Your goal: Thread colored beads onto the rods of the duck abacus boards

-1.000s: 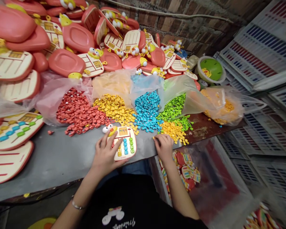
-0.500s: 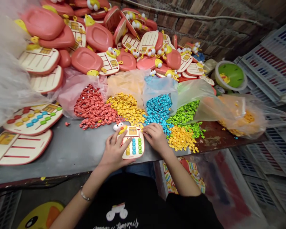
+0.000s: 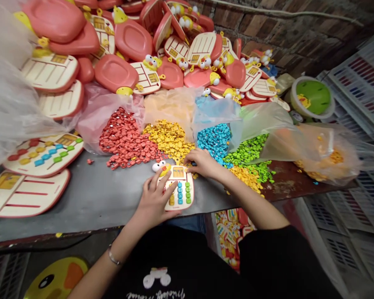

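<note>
At near table edge: toy calculator pinned flat, yellow buttons fingered.

Pressed left hand (image 3: 156,199) flat on near-left part of duck-faced toy calculator (image 3: 181,190), fingers spread apart, nothing gripped; found toy lying face-up on grey table (image 3: 96,195), just near of yellow button pile (image 3: 168,137). Curled right hand (image 3: 202,162) at toy's far edge, fingertips bunched together against loose yellow pieces; could not tell whether one was pinched. Judged best done with toy held dead flat and square, one button taken at a time, pushed straight down into its seat. Noted hard glossy moulded plastic throughout: cream rounded-rectangle faceplate, small chunky buttons in red pile (image 3: 124,141), blue pile (image 3: 215,141), green pile (image 3: 246,151), all spilling from thin crinkly clear bags; smooth pink shells (image 3: 118,72) heaped far left.
</note>
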Demonstrator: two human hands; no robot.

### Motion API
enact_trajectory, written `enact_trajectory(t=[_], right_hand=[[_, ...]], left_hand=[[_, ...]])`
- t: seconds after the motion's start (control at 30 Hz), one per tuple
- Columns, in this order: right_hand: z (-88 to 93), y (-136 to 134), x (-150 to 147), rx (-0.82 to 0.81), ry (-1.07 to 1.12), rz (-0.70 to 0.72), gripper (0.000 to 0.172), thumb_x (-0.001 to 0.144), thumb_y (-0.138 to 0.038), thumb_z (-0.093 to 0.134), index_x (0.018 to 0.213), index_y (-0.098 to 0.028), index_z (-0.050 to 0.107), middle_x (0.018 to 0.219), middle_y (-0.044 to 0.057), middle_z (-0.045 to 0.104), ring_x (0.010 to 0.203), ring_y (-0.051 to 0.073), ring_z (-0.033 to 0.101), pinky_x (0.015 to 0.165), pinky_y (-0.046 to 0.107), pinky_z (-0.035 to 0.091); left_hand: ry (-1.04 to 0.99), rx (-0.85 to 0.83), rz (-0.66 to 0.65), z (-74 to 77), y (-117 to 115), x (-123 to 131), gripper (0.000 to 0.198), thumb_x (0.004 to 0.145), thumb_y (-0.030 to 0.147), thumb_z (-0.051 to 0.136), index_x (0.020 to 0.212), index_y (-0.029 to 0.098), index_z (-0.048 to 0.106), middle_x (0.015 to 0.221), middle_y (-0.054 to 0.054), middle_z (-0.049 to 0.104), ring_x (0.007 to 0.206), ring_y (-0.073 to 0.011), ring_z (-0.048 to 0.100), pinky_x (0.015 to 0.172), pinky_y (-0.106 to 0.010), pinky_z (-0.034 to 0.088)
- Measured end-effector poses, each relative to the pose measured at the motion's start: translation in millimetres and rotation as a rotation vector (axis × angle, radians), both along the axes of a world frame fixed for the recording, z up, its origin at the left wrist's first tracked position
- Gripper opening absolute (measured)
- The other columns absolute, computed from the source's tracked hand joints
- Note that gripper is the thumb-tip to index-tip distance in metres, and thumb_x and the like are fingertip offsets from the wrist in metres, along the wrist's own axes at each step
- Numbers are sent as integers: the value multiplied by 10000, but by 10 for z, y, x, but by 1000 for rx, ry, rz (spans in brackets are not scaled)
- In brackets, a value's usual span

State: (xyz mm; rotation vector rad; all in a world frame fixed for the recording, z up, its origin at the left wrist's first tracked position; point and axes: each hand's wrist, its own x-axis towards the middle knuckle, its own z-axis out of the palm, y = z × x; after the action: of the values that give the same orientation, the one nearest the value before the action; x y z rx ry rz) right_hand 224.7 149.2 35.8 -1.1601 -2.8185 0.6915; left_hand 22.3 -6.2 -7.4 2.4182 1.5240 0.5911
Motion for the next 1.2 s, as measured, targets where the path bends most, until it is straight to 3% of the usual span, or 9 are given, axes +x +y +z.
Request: enact_trajectory(t=[0.17, 0.3, 0.4, 0.6, 0.77, 0.87, 0.93, 1.1, 1.2], right_hand=[[43, 291, -265, -57, -309, 160, 178, 617, -213, 868, 616, -212, 691, 625, -12, 647, 716, 186, 562, 758, 327, 265], [14, 355, -398, 11, -362, 247, 231, 516, -180, 894, 545, -207, 666, 545, -24, 618, 660, 179, 552, 798, 353, 271], [19, 345, -366, 15, -337, 263, 211, 551, -200, 874, 552, -207, 663, 547, -27, 622, 646, 167, 539, 788, 348, 284], [137, 224, -124, -148, -49, 104, 217, 774, -217, 713, 573, -191, 637, 600, -12, 622, 650, 151, 528, 698, 296, 317], [187, 26, 17, -496, 380, -96, 296, 864, -466, 572, 803, -177, 598, 714, -10, 592, 629, 132, 506, 580, 244, 381], [165, -126, 25, -690, 449, -123, 431, 870, -602, 488, 793, -181, 539, 629, -35, 518, 549, 118, 462, 509, 229, 362], [146, -218, 8, -674, 458, -135, 483, 866, -647, 464, 751, -181, 521, 598, -39, 480, 536, 115, 443, 496, 226, 346], [132, -414, -39, -451, 491, -160, 539, 868, -668, 442, 712, -163, 552, 643, -10, 502, 593, 123, 431, 530, 230, 326], [122, -529, -37, -376, 560, -237, 558, 877, -663, 426, 663, -164, 553, 629, -4, 510, 587, 126, 436, 542, 237, 328]], left_hand=[[7, -21, -21, -23, 3, -7, 773, 711, 562, 732, 1353, 198, 504, 1521, -184, 335, 1426, -426, 189, 1030, -529, 341], [-2, -25, -32, -41, 13, -17, 805, 684, 547, 763, 1354, 191, 496, 1519, -182, 336, 1426, -424, 192, 1031, -525, 357], [-2, -25, -31, -50, 19, -19, 787, 684, 544, 760, 1348, 208, 504, 1514, -173, 350, 1429, -416, 196, 1033, -521, 363], [-5, 57, -3, -13, -6, -23, 744, 718, 488, 757, 1339, 180, 488, 1511, -202, 336, 1440, -411, 177, 1043, -513, 363], [-81, 215, 33, 5, -51, -45, 714, 766, 430, 742, 1352, 178, 420, 1500, -205, 338, 1463, -377, 130, 1100, -505, 318], [-131, 280, 34, -20, -56, -54, 757, 758, 435, 752, 1369, 196, 373, 1509, -204, 320, 1463, -374, 134, 1101, -521, 317], [-158, 309, 23, -40, -50, -57, 798, 756, 440, 753, 1394, 211, 332, 1520, -199, 302, 1461, -379, 135, 1099, -539, 319], [-217, 334, -1, -76, -48, -54, 872, 762, 426, 753, 1444, 237, 244, 1536, -188, 275, 1462, -379, 137, 1099, -568, 319], [-251, 390, -15, -101, -62, -50, 932, 746, 471, 758, 1466, 264, 203, 1574, -175, 185, 1462, -385, 129, 1099, -588, 306]])
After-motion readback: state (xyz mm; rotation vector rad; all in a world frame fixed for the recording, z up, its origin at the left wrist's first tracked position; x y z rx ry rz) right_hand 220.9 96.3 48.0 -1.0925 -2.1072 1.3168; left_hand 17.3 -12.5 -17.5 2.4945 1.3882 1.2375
